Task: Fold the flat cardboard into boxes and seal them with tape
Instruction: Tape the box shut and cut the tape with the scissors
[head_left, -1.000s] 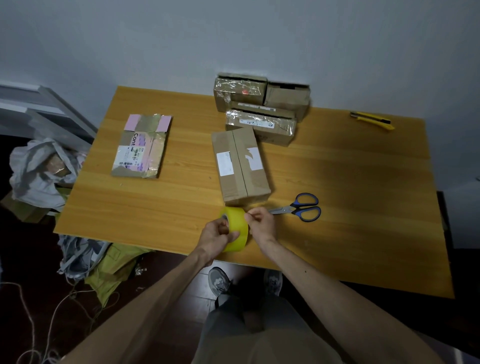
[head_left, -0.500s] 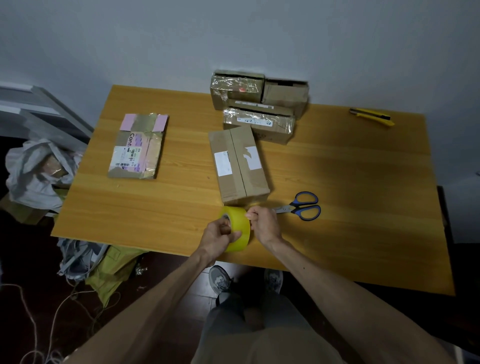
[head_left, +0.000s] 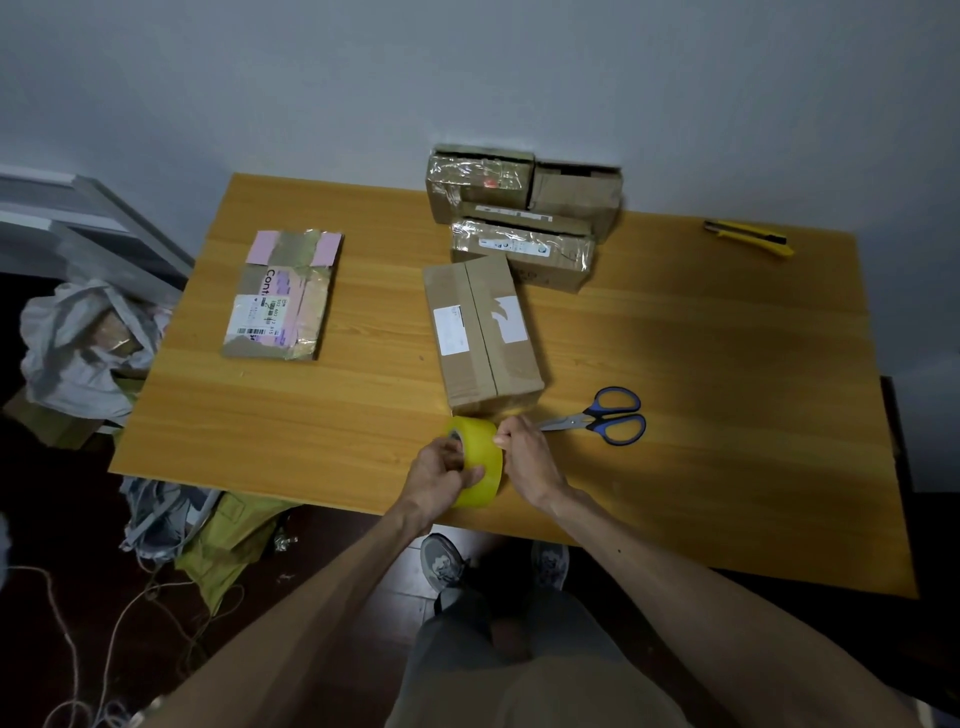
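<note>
A yellow tape roll (head_left: 480, 457) stands on edge near the table's front edge. My left hand (head_left: 439, 475) grips it from the left, thumb across its face. My right hand (head_left: 524, 457) pinches at the roll's right rim, where the tape end seems to be; the end itself is too small to make out. Just beyond the roll lies a folded brown box (head_left: 483, 332) with white labels on top, its near end facing the roll. A flat, taped cardboard piece (head_left: 283, 296) with pink patches lies at the left of the table.
Blue-handled scissors (head_left: 602, 418) lie right of my right hand. Several taped boxes (head_left: 519, 208) are stacked at the back against the wall. A yellow utility knife (head_left: 748, 236) lies at the back right. Bags and cords clutter the floor (head_left: 78, 338) at left.
The hands and roll have barely shifted; my right hand's fingers have closed in on the roll's rim. The rest of the table is unchanged.
</note>
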